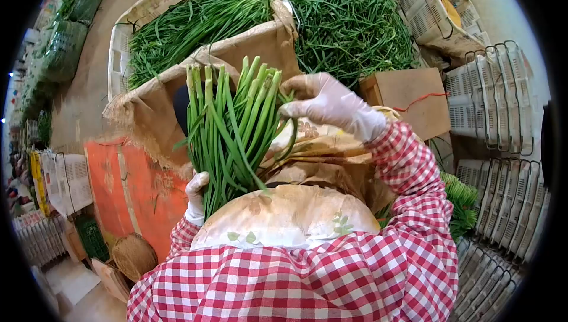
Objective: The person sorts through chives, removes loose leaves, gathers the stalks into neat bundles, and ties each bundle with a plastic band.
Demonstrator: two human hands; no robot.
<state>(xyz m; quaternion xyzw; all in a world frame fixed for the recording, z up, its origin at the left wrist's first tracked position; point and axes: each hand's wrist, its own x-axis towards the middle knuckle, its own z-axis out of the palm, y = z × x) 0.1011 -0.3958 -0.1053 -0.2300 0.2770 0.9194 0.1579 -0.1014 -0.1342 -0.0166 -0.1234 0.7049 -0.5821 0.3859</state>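
The green bunch (234, 138), held upright above the left hand (197, 195), looked light, soft-leaved and easily bruised, so the firmer stalks (255, 88) beyond that grip seemed the better hold. Its pale ends fanned unevenly over narrow, dark leaves (222, 177). Beside it, the right hand (325, 104) was narrowly curled; whether it pinched a strand I couldn't tell.

Bunch (228, 141) in front of crate (117, 50)

White crates (488, 100) stand right of the brown floor (89, 85), and small lights (10, 74) shine far left.
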